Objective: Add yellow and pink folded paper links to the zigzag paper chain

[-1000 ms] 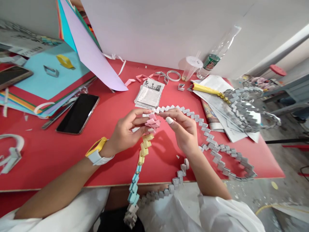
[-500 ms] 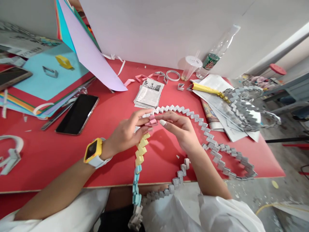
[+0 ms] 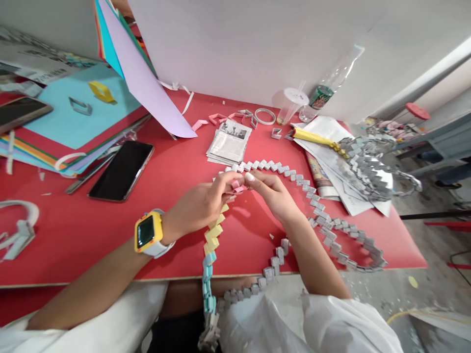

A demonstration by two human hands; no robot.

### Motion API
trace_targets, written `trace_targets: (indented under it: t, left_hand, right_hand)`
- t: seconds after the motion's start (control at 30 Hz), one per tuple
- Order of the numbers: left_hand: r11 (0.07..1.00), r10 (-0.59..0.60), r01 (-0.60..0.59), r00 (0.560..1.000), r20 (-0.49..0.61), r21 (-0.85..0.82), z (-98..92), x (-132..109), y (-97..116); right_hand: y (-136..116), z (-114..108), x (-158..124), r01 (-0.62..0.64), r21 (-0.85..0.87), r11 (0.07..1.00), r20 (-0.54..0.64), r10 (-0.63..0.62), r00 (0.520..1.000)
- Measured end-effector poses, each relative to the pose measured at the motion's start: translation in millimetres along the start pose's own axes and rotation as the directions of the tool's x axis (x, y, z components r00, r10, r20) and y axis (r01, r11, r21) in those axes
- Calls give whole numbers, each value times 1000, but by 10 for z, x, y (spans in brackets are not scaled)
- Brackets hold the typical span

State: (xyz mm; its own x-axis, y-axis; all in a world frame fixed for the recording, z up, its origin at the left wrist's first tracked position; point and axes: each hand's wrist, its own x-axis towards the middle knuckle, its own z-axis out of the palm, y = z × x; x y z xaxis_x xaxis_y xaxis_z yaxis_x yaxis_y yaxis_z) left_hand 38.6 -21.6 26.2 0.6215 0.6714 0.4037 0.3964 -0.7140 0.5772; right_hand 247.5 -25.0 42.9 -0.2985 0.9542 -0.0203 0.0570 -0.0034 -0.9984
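Observation:
My left hand (image 3: 200, 203), with a yellow watch on its wrist, is closed around a small pink folded-paper link (image 3: 237, 186). That link sits at the upper end of a zigzag paper chain, whose yellow section (image 3: 214, 233) and light blue section (image 3: 208, 284) hang down over the table edge towards my lap. My right hand (image 3: 272, 196) pinches at the right side of the pink link, its thumb close against the left fingertips. The exact finger contact is partly hidden. Grey newsprint links (image 3: 320, 213) of the chain curve behind and to the right of my hands.
A stack of newsprint pieces (image 3: 228, 142) lies behind my hands. To the left are a phone (image 3: 121, 171) and coloured paper sheets (image 3: 91, 113). At the back stand a plastic cup (image 3: 292, 105) and a bottle (image 3: 324, 95). Newspapers (image 3: 346, 181) lie at the right.
My right hand has moved left and closed at the pink link. My left hand has shifted slightly right, and the view has moved a little.

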Motion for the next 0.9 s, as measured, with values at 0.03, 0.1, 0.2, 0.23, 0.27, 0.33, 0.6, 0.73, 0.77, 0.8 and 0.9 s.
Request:
trace_targets:
  t: [0.03,0.1,0.2,0.23,0.27,0.33,0.6,0.73,0.77,0.8,0.9]
  left_hand:
    - [1000,-17,17,1000,5,-17,0,1,-4]
    - [996,-61,62,998,8,-58,-3,5,-5]
    - [987,-115,115,993,9,-110,-12,15,6]
    - [985,-124,124,992,2,-123,-16,17,9]
    - [982,-132,130,991,-6,-133,-20,17,11]
    - [982,-132,128,991,-21,-141,-20,13,11]
    - [974,-182,176,983,-25,-143,33,34,13]
    - [902,-319,265,941,-113,-341,26,70,-15]
    - [889,-330,276,939,-95,-364,26,76,-19]
    - [891,-326,276,942,-85,-361,28,79,-19]
    - [963,-233,207,961,-151,-171,42,72,12]
  right_hand:
    - [-1,-9,0,8,-7,1000,25,-8,1000]
    - [17,-20,5,6,58,998,105,-12,994]
    - [81,-11,25,23,158,987,122,-42,992]
    - [102,-3,33,42,160,986,95,-58,994]
    - [119,5,39,60,157,986,73,-72,995]
    - [141,18,48,70,146,987,72,-81,994]
    - [195,37,73,56,147,987,79,-68,995]
    - [196,59,72,4,347,938,87,-36,996]
    - [195,63,73,11,383,924,66,-40,997]
    - [196,67,75,20,415,909,50,-45,998]
    - [209,74,91,32,493,870,34,-56,998]
